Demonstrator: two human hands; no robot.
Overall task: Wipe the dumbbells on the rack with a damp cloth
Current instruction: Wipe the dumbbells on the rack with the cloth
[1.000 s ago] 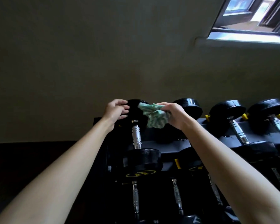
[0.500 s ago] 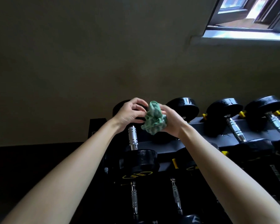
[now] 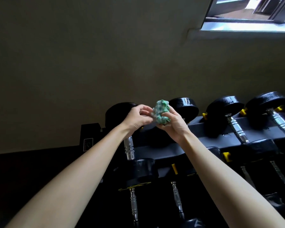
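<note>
Head view: R hand (image 3: 172, 125) gripped a bunched green-white cloth (image 3: 160, 112), fingers curled round it. L hand (image 3: 136, 119) pinched the cloth's left edge w/ its fingertips (image 3: 145, 109). Cloth sat between both sets of fingers, above the rack's top rail (image 3: 202, 125). The leftmost dumbbell (image 3: 129, 148) lay behind and below the L fingers; other dumbbells (image 3: 235, 127) lay right of the R fingers.
</note>
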